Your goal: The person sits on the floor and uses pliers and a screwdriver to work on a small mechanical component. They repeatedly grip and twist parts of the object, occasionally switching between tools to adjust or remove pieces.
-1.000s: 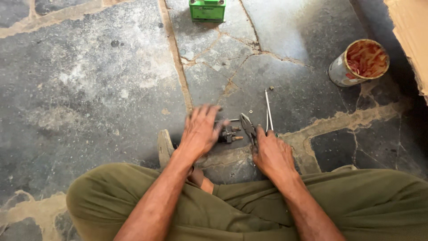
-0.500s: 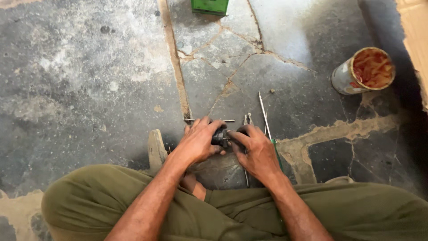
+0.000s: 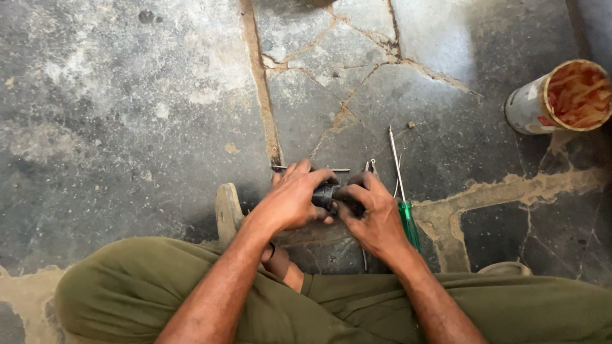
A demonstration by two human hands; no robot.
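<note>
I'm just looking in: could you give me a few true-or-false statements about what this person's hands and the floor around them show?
1. Both hands, left hand and right hand, grip one small dark part. True.
2. The screwdriver has a red handle. False: it is green.
3. The tin can lies on its side at the upper right. True.
4. The floor is smooth white tile. False: it is cracked grey stone.

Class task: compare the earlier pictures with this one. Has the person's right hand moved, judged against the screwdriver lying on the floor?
Yes. The right hand has moved left, off the green-handled screwdriver, to meet the left hand on the small dark part.
</note>
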